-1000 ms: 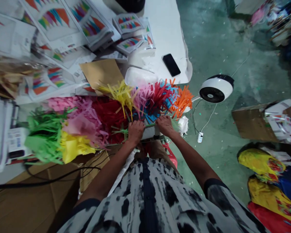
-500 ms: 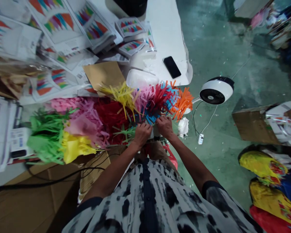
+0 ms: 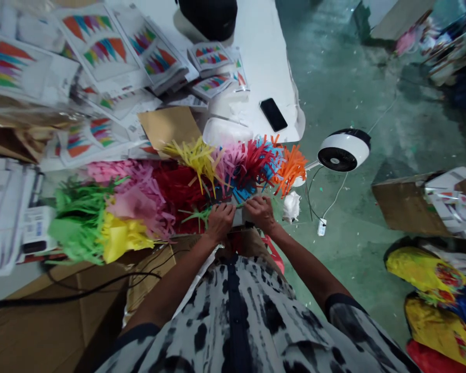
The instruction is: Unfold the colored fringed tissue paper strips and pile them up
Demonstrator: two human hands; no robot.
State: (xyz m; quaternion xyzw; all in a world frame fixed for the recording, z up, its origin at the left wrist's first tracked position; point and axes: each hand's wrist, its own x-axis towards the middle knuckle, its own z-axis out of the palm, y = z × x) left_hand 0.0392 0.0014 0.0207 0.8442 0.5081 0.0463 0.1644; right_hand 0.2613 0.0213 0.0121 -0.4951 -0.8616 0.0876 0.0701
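Note:
My left hand [image 3: 220,221] and my right hand [image 3: 261,212] sit close together at the centre, fingers pinching a thin green paper strip [image 3: 238,205]. Just below them shows a small pale object [image 3: 238,217], partly hidden by my fingers. Right above my hands lies a dense row of cut-paper fringe [image 3: 174,194], red in the middle, with blue [image 3: 243,192] touching my fingertips. Orange fringe [image 3: 291,171] spreads to the right, while pink, yellow [image 3: 122,238] and green fringe [image 3: 79,223] extend left.
Printed sheets with rainbow fan designs [image 3: 93,46] cover the far left. A white tabletop [image 3: 264,67] holds a black phone [image 3: 274,114] and a white plastic container [image 3: 227,132]. A small fan [image 3: 344,151] stands on the green floor. Cardboard [image 3: 54,311] lies lower left.
My left hand has shifted back left, away from the blue fringe, and both hands sit slightly lower in the view. The whole scene has drifted slightly downward.

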